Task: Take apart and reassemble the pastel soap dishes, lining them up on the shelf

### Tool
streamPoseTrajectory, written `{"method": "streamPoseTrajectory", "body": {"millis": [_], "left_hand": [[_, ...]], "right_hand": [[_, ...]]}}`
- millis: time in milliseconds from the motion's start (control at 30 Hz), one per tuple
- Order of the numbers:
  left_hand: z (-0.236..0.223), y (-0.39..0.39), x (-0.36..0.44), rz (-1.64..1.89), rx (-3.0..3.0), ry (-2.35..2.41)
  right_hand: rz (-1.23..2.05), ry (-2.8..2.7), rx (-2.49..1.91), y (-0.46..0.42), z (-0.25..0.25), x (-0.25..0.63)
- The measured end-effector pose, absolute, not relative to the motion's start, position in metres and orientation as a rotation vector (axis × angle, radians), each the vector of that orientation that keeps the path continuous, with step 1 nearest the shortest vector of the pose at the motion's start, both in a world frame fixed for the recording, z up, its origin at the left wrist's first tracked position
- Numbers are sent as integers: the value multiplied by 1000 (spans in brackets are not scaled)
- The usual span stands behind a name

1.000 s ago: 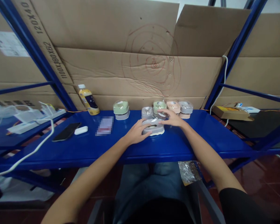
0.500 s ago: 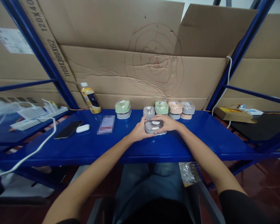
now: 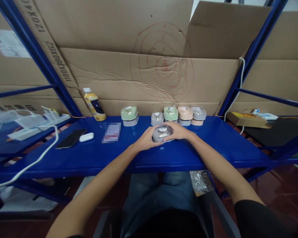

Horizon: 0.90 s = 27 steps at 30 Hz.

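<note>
A grey lidded box [image 3: 161,135] with a clear top and a round white sticker is between my hands, above the blue tabletop. On its left side my left hand [image 3: 147,138] is wrapped round it, thumb toward me. My right hand [image 3: 179,131] grips the right side, fingers along the back. Something pale shows under the box at the right, mostly hidden. Just behind stands a single grey box [image 3: 157,118]. Beside that are stacked pairs topped with a green box [image 3: 171,113], a peach box [image 3: 185,112] and another grey box [image 3: 198,113].
Left of the row stands another green-topped stack [image 3: 129,113]. A yellow drink bottle [image 3: 95,105], a blurred card [image 3: 111,133], a white earbud case [image 3: 86,137] and a black phone [image 3: 71,138] are on the left. Cardboard [image 3: 109,66] backs the blue table [image 3: 109,155].
The grey box has tilted slightly in my hands, its top turned more toward me. My hands keep their hold, and the whole view has shifted a little.
</note>
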<state>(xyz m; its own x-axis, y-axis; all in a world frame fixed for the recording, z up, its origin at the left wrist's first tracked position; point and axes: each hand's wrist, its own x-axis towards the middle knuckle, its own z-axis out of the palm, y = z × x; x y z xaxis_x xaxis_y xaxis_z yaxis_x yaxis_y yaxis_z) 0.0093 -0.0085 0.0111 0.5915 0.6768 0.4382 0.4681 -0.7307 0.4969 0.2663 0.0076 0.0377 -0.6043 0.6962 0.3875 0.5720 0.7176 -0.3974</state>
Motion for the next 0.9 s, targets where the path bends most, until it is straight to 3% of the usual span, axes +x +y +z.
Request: {"method": "streamPoseTrajectory", "body": {"millis": [333,467,600,900], "left_hand": [[16,-27,8,850,2515,1108],[31,-31,4,1132,2510,1217],[55,-15,10,1473,2202,1571],[64,54,74,1130,2012,2141]], "right_hand": [[448,-2311,-1074,12,26,265],[452,-2104,-971,8,42,268],[232,-1691,-988,9,62,284],[85,-1345,-990,25,63,307]]}}
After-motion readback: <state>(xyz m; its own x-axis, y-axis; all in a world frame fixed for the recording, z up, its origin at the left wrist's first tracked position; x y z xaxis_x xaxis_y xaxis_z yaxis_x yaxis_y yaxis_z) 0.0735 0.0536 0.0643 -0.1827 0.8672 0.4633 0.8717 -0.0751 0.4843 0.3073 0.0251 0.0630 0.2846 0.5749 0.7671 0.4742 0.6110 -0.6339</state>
